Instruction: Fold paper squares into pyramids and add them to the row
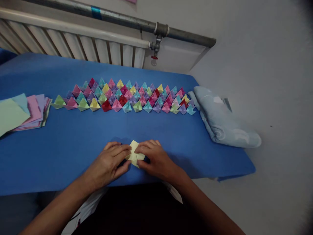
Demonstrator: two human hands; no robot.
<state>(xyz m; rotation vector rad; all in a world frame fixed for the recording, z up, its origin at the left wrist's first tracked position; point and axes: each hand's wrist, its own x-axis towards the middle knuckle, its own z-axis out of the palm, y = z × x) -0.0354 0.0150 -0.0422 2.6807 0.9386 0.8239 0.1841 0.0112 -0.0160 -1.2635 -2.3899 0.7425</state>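
Note:
A small pale yellow folded paper (133, 152) lies near the front edge of the blue-covered table (73, 143), creased and partly hidden by fingers. My left hand (110, 163) holds its left side, thumb at the lower left corner and fingertips above. From the right, my right hand (154, 159) grips the same paper between thumb and fingers. Beyond both hands stand several rows of small folded paper boats (127, 106) in pink, red, green, yellow, blue and purple.
A stack of coloured paper sheets (34, 112) lies at the left. On the right edge rests a folded light blue cloth (220, 117). A white radiator (90, 45) and a metal pipe (186, 35) run behind the table.

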